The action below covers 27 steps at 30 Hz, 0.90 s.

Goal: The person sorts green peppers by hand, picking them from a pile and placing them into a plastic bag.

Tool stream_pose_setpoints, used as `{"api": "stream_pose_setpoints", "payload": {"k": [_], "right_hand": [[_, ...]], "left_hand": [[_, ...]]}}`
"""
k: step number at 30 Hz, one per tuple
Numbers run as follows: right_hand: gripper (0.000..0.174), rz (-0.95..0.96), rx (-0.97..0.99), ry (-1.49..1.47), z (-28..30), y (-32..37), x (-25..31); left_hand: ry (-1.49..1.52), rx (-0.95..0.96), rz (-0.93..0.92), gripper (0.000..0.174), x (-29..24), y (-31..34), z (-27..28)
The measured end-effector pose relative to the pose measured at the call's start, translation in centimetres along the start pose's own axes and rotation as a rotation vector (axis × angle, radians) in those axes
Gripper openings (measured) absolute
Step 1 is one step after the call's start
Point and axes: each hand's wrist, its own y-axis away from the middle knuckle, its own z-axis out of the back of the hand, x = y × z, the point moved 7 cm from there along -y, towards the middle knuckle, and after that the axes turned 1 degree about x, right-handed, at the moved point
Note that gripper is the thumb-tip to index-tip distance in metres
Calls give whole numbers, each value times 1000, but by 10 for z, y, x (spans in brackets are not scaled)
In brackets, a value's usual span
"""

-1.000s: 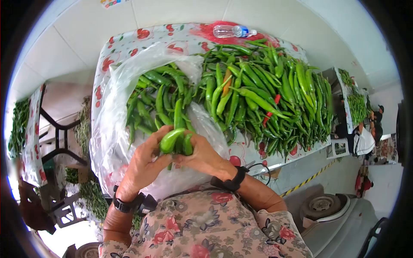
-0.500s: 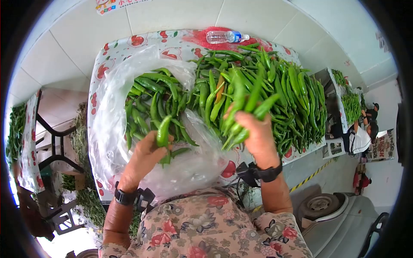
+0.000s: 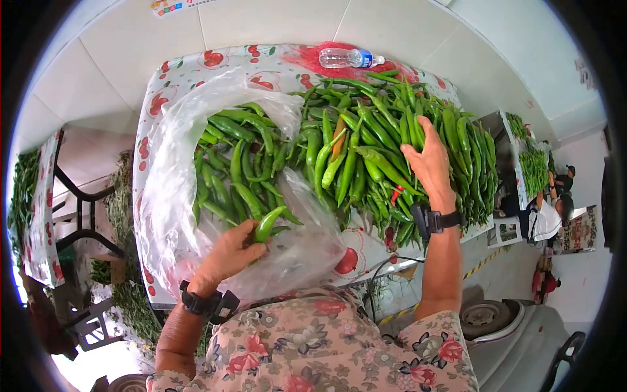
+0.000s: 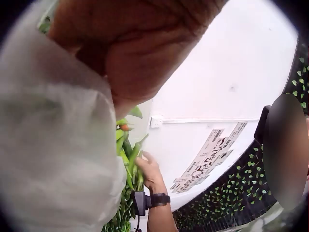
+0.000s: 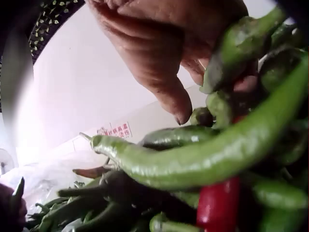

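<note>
My left hand [image 3: 225,258] pinches a light green chili pepper [image 3: 268,223] between thumb and fingers, over the near side of a clear plastic bag [image 3: 171,196]. Loose green chilies [image 3: 251,166] lie in the bag's open mouth, just beyond this hand. My right hand [image 3: 431,163] reaches over the right part of a big heap of green chilies [image 3: 392,144], thumb and fingers spread. In the right wrist view its thumb [image 5: 179,107] stands apart from the fingers, whose tips are partly hidden behind a chili [image 5: 236,50]. A long curved chili [image 5: 203,162] and a red one [image 5: 218,205] lie below.
A patterned cloth [image 3: 157,85] covers the table. A water bottle [image 3: 349,59] lies on red netting [image 3: 307,62] at the back, by the wall. A car wheel [image 3: 483,318] stands low on the right. Farther right, a second table holds more chilies [image 3: 537,166].
Both hands were together around several chilies; they have since parted. My right hand has swung right to the heap, and the chilies it carried half a second ago have left its grip.
</note>
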Motion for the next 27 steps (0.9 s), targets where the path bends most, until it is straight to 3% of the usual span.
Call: {"api": "stream_pose_setpoints", "payload": {"k": [7, 10, 13, 15, 18, 21, 24, 27], "right_hand": [[42, 148, -227, -22, 14, 6, -5], [32, 107, -228, -267, 25, 22, 17], [27, 177, -74, -465, 8, 46, 61], [26, 377, -20, -383, -8, 58, 87], [32, 358, 227, -577, -46, 77, 111], [49, 395, 480, -711, -77, 113, 150], [56, 188, 743, -907, -112, 145, 168], [58, 262, 607, -845, -109, 142, 158]], "left_hand": [[86, -58, -18, 30, 3, 1, 10], [125, -136, -80, 29, -6, 2, 15], [41, -212, -117, 28, -29, -1, 22], [34, -240, -189, 26, -41, -3, 24], [-94, -216, -159, 39, -38, -6, 25], [27, -264, -173, 34, -52, -5, 20], [90, -334, -293, 34, -58, -5, 18], [129, -223, -218, 35, -53, -5, 19]]}}
